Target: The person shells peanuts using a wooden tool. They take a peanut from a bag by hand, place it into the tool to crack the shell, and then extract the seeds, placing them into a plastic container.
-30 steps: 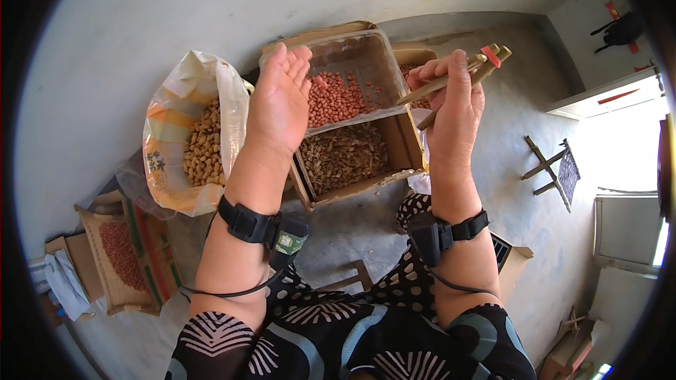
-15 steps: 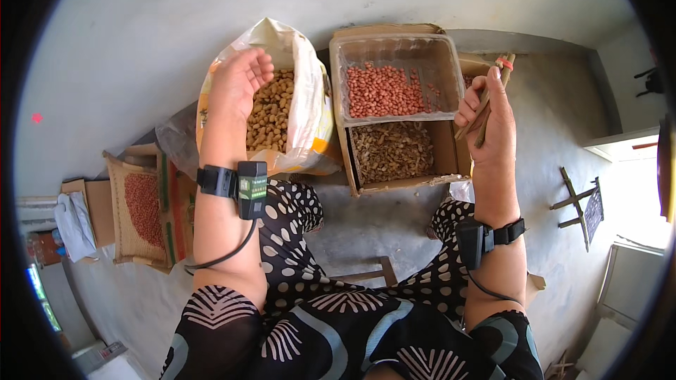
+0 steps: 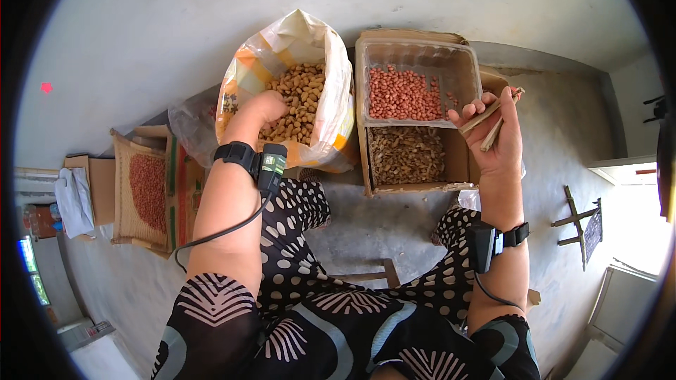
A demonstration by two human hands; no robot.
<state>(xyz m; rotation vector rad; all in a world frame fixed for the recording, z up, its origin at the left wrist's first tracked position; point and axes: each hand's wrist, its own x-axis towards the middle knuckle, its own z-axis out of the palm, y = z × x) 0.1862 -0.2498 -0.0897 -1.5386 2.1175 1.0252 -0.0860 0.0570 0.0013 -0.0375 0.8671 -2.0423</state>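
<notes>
1. Head view: at 11 o'clock from the picture's centre, the unshelled peanuts (image 3: 306, 88) lie inside a standing plastic sack (image 3: 339, 81).
2. The left hand (image 3: 271, 107) reaches into this sack, touching the peanuts; its fingertips are hidden, so I cannot tell whether they are spread or closed.
3. Between 2 and 3 o'clock, the right hand (image 3: 501, 130) holds wooden sticks (image 3: 480, 119) between thumb and fingers.
4. At about 2 o'clock, a clear plastic tray (image 3: 467, 74) with red peanut kernels (image 3: 405, 95) sits over the far part of a cardboard box (image 3: 459, 151); broken peanut shells (image 3: 405, 158) fill its near part.
5. In my judgement, each peanut is light, dry and rather rough, with brittle shell; it is better to take it around the middle, softly.
6. The sticks seem stiff, light and not slippery; one end is the suitable place to hold.
</notes>
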